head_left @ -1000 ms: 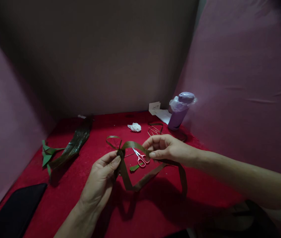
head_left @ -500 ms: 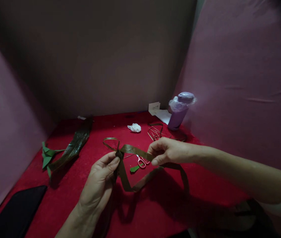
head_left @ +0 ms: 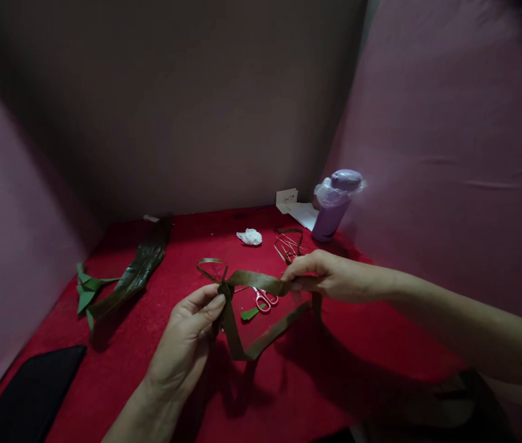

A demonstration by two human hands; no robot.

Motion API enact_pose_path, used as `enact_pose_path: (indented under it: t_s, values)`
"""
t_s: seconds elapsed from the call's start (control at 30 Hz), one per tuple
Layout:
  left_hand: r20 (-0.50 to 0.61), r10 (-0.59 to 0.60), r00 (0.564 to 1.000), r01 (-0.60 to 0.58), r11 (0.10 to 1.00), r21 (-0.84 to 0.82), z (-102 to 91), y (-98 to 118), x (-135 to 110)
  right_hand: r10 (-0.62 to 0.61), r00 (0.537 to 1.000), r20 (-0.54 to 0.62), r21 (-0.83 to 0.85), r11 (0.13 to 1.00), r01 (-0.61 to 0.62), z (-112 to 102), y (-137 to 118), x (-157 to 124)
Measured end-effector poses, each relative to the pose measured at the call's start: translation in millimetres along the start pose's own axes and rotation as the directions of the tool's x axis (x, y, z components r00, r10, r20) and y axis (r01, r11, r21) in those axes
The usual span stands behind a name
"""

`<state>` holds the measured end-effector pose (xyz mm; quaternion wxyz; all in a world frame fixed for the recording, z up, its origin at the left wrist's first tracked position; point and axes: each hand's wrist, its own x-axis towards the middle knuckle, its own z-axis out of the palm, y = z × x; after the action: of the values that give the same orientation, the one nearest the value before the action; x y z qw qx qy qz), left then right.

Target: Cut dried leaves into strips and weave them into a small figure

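A long, flat olive-green leaf strip point(head_left: 261, 281) stretches between my hands above the red table. My left hand point(head_left: 191, 332) pinches it at a dark bunched knot point(head_left: 224, 289), from which a thin loop point(head_left: 211, 262) sticks up. My right hand point(head_left: 323, 275) is closed on the strip farther along, fingers and thumb pressed together. Another stretch of strip point(head_left: 272, 335) sags below in an angled loop between the hands. Behind it on the table lie red-handled scissors point(head_left: 263, 301) and a small bright green leaf piece point(head_left: 250, 314).
Folded green leaf point(head_left: 88, 292) and a broad dark leaf point(head_left: 143, 264) lie at the left, near a black flat object point(head_left: 34, 394). Farther back are crumpled white tissue point(head_left: 249, 237), thin sticks point(head_left: 289, 246), white cards point(head_left: 302, 214) and a plastic-topped purple bottle point(head_left: 332, 212).
My right hand has moved slightly right and up along the strip. The strip's hanging end has shifted left. My left hand keeps its pinch almost in place.
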<state>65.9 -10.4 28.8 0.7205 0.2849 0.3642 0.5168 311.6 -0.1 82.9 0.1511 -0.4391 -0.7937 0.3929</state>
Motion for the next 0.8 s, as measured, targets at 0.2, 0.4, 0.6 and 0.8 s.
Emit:
enact_pose_path:
  t_s: [0.2,0.4,0.6,0.8]
  values:
    - [0.015,-0.042,0.999,0.042,0.998,0.036,0.1,-0.9,-1.9,-0.076,0.996,-0.047,0.066,0.995,0.079,8.2,-19.5,4.9]
    - [0.050,-0.041,0.998,0.037,0.997,0.069,-0.4,-2.0,-1.2,-0.058,0.996,-0.075,0.295,0.952,0.077,17.7,-21.0,12.8]
    - [0.101,-0.036,0.994,0.026,0.995,0.101,0.0,-2.2,-2.9,-0.142,0.983,-0.115,0.265,0.950,0.168,20.8,-19.4,15.3]
    - [0.089,-0.029,0.996,0.019,0.993,0.117,0.7,-2.0,-2.2,-0.251,0.944,-0.214,0.018,0.965,0.261,22.1,-22.0,13.7]
